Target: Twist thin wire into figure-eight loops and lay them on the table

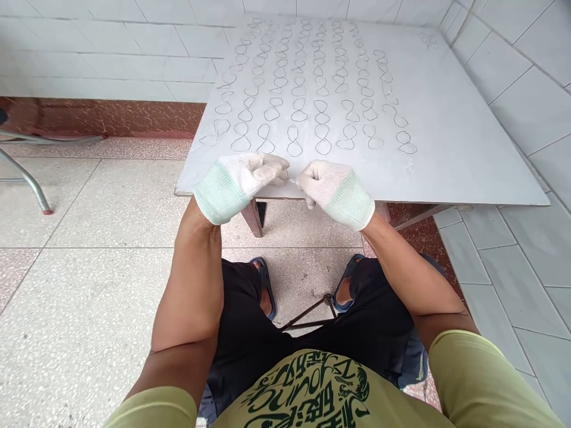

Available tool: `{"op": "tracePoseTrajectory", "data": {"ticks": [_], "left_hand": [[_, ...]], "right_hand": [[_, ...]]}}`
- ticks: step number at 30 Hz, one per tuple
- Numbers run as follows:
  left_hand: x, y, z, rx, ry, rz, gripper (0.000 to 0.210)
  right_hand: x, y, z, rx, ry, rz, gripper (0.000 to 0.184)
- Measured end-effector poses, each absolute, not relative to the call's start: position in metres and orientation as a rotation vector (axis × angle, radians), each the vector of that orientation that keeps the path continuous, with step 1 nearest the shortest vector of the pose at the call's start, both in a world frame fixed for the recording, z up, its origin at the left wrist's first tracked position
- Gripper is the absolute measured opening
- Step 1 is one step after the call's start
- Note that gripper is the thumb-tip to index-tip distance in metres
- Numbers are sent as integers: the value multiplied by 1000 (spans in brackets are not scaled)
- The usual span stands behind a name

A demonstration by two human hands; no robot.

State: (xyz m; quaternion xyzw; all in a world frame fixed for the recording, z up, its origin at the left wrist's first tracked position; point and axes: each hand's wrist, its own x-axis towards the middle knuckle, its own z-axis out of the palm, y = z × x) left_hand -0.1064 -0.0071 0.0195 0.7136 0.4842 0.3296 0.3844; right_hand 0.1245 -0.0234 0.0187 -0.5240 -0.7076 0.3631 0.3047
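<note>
Loops (322, 139) line the worktop's (464, 137) left; at its near edge, our left hand (247, 176) and right hand (328, 185) pinch a wire (292, 179) between closed fingers (270, 173).

Bright, diffuse, fairly even. Washed pale across tabletop (464, 137), faintly glossy. Dimmer beneath, softly shadowed. Stretched wide toward edges, notably at sleeves (486, 380). Softer, fainter at far wires (306, 27).

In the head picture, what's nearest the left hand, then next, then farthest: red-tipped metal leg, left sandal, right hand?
1. Right hand, beside it
2. Left sandal, below, on the floor
3. Red-tipped metal leg, far left
</note>
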Motion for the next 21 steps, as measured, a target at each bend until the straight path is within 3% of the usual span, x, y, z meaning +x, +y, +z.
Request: {"op": "tracePoseTrajectory", "data": {"ticks": [6, 11, 21], "left_hand": [[-99, 3, 4, 1591, 1191, 860, 38], [-90, 8, 2, 1559, 1102, 906, 21], [-86, 6, 4, 1539, 1089, 854, 43]], "right_hand": [[123, -21, 15, -1233, -1535, 1338, 25], [121, -18, 7, -1175, -1465, 1352, 25], [117, -13, -1, -1242, -1586, 1262, 31]]}}
